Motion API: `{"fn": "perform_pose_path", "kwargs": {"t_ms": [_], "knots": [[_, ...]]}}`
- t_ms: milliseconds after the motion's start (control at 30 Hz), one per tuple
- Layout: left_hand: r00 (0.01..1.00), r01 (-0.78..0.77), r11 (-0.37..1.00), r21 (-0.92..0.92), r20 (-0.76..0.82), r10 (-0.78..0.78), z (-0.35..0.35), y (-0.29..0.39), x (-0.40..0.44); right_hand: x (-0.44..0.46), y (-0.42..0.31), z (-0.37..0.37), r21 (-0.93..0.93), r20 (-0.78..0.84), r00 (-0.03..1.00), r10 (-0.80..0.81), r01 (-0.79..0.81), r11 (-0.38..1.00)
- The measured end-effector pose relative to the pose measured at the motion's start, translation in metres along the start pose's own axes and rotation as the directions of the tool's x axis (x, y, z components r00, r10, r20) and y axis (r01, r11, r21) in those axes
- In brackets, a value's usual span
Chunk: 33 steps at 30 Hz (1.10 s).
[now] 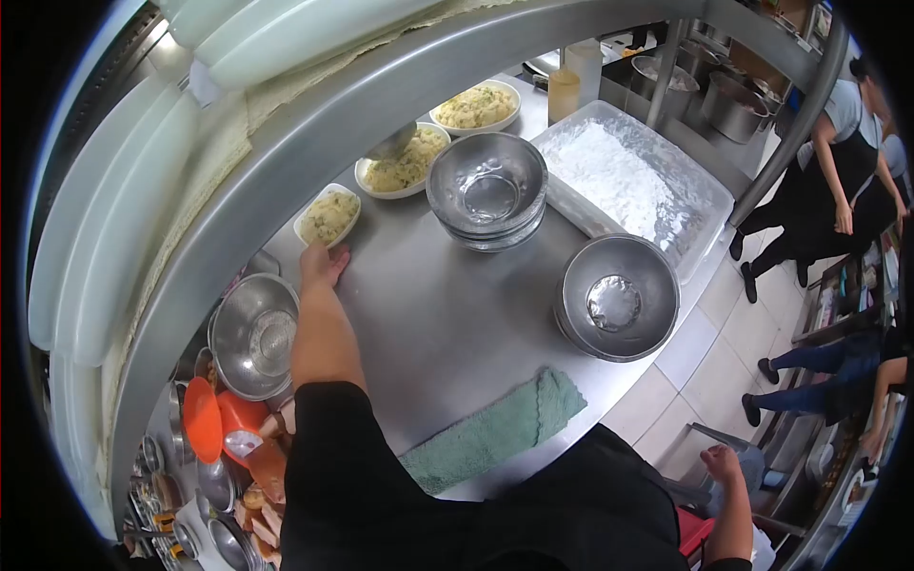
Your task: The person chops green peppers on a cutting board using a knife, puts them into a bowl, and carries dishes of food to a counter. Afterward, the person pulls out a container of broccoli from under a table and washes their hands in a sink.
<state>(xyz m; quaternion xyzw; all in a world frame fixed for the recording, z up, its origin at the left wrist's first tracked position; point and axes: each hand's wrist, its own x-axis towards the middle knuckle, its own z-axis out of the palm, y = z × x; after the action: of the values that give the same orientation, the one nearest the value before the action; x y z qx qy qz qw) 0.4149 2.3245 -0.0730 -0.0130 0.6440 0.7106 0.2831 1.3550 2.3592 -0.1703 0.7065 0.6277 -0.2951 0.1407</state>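
Nearest food bowl: left hand meets its rim, whether those fingers pinch I can't tell; right hand beyond the surface, fingers curled in!

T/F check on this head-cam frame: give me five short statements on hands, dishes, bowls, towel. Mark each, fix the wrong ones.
1. The left hand is at the smallest-looking white dish. True.
2. The right hand is on the green towel. False: it is off to the right, away from the towel, which lies on the metal counter.
3. White powder lies in the plastic tub. True.
4. The top metal bowl beside the tub's left side is upside down. False: its mouth faces up.
5. Three white dishes of yellowish food are in view. True.
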Motion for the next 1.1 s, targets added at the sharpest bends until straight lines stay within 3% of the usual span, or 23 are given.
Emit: {"fn": "perform_pose_path", "kwargs": {"t_ms": [33,133,167,233,267,300,333,367,433,533,633,733,800,833,933,967,1033,1067,1100], "knots": [[1.000,0.003,1.000,-0.003,-0.012,-0.003,0.000,0.000,0.000,0.000,-0.006,-0.002,-0.052,0.001,1.000,-0.019,0.019,0.998],[1.000,0.009,1.000,-0.017,-0.017,-0.009,-0.001,-0.011,0.008,-0.011,-0.018,-0.011,0.097,-0.068,0.997,-0.034,0.040,0.994],[1.000,-0.002,0.999,-0.032,0.001,0.002,-0.010,-0.025,0.023,-0.010,-0.028,-0.019,-0.151,-0.010,0.991,-0.130,0.127,0.980],[0.999,-0.032,0.998,-0.044,0.001,0.032,-0.013,-0.014,0.028,0.007,-0.001,0.000,-0.204,-0.015,0.980,-0.199,0.192,0.960],[1.000,-0.024,0.999,-0.029,-0.020,0.023,-0.008,-0.016,0.021,-0.007,-0.013,-0.011,-0.078,0.020,0.996,-0.089,0.090,0.993],[0.999,-0.025,0.998,-0.066,-0.048,0.022,-0.004,-0.016,0.014,-0.007,-0.006,-0.004,-0.104,0.031,0.992,-0.119,0.121,0.987],[0.997,-0.021,0.995,-0.100,-0.076,0.013,-0.001,-0.016,0.010,0.006,0.028,0.017,-0.336,0.106,0.947,-0.303,0.321,0.885],[0.998,-0.017,0.995,-0.096,-0.069,0.010,-0.001,-0.015,0.008,0.020,0.054,0.032,-0.533,0.223,0.868,-0.444,0.490,0.690],[0.998,0.003,0.996,-0.090,-0.059,-0.008,-0.001,-0.016,0.010,-0.002,0.050,0.020,-0.564,0.278,0.858,-0.431,0.509,0.650],[0.999,0.020,0.995,-0.099,-0.035,-0.023,-0.008,-0.023,0.017,0.023,0.123,0.035,-0.612,0.369,0.818,-0.441,0.571,0.548],[1.000,0.010,0.995,-0.096,-0.021,-0.012,-0.022,-0.033,0.034,-0.042,0.053,-0.012,-0.565,0.235,0.915,-0.328,0.403,0.720],[1.000,-0.009,0.995,-0.099,0.009,0.010,-0.033,-0.042,0.052,-0.030,0.057,0.013,-0.515,0.239,0.937,-0.256,0.346,0.785],[1.000,0.016,0.995,-0.102,0.014,-0.015,-0.034,-0.039,0.058,-0.039,0.041,0.026,-0.202,0.104,0.992,-0.068,0.088,0.975],[0.998,0.059,0.993,-0.102,0.007,-0.059,-0.030,-0.031,0.052,-0.047,0.021,0.029,-0.024,0.062,0.997,0.044,-0.042,0.999],[0.995,0.084,0.994,-0.075,-0.053,-0.088,-0.011,-0.014,0.025,-0.048,-0.005,0.052,0.153,0.094,0.992,0.088,-0.102,0.983],[0.993,0.068,0.995,-0.078,-0.090,-0.075,0.000,-0.005,0.006,-0.055,-0.032,0.040,0.095,0.160,0.983,0.094,-0.110,0.989],[0.986,0.038,0.996,-0.081,-0.161,-0.050,0.023,0.011,-0.035,-0.060,-0.051,0.038,0.139,0.126,0.991,0.045,-0.062,0.988],[0.997,-0.001,0.993,-0.116,-0.077,-0.008,0.015,0.001,-0.029,-0.060,-0.051,0.039,0.159,0.109,0.994,0.021,-0.039,0.987],[0.999,-0.039,0.987,-0.156,0.008,0.041,-0.002,-0.008,-0.020,-0.052,-0.041,0.045,0.075,0.117,0.989,-0.091,0.083,0.994]]}}
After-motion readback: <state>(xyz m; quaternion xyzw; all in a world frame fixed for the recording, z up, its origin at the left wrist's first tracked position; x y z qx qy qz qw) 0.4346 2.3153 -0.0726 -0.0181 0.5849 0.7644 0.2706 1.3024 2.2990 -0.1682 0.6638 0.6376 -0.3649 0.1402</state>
